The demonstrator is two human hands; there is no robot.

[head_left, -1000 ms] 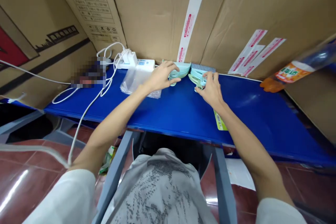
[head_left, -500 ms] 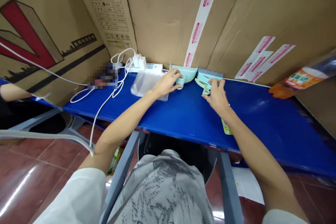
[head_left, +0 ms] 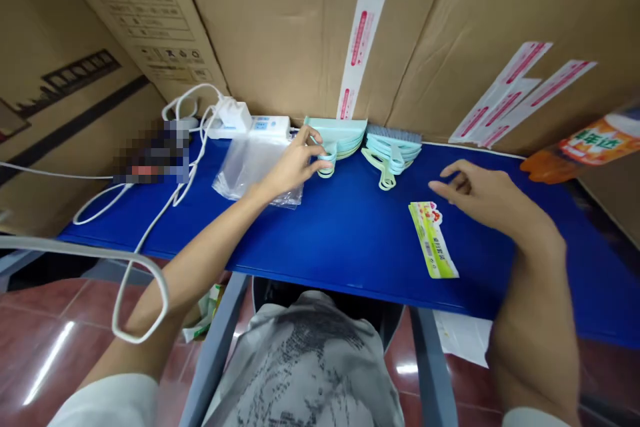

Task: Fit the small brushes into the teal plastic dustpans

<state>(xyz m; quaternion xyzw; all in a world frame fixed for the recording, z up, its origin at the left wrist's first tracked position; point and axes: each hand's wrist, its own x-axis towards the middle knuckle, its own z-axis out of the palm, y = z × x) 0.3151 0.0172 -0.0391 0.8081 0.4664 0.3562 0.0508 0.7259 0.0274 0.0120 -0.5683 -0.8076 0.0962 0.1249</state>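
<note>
A stack of pale green and mint dustpans (head_left: pixel 343 133) lies against the cardboard at the back of the blue table. My left hand (head_left: pixel 300 163) has its thumb and fingers closed around the handle end of the stack. Just to its right is a pile of small brushes (head_left: pixel 393 150), light blue over green, bristles toward the cardboard. My right hand (head_left: pixel 475 193) hovers further right, empty, thumb and forefinger apart and the other fingers curled. Below and left of it lie yellow-green printed cards (head_left: pixel 433 240) on the table.
Clear plastic bags (head_left: pixel 253 167) lie left of the dustpans, before a white power strip (head_left: pixel 270 127). White cables (head_left: pixel 173 197) loop over the left side and across my left arm. An orange drink bottle (head_left: pixel 585 147) is at the right. Cardboard (head_left: pixel 280 33) walls the back of the blue table (head_left: pixel 340 233).
My right hand has let go of the brushes and moved right, uncovering the printed cards. My left hand stays at the dustpan handles. The camera view has tilted down and shifted.
</note>
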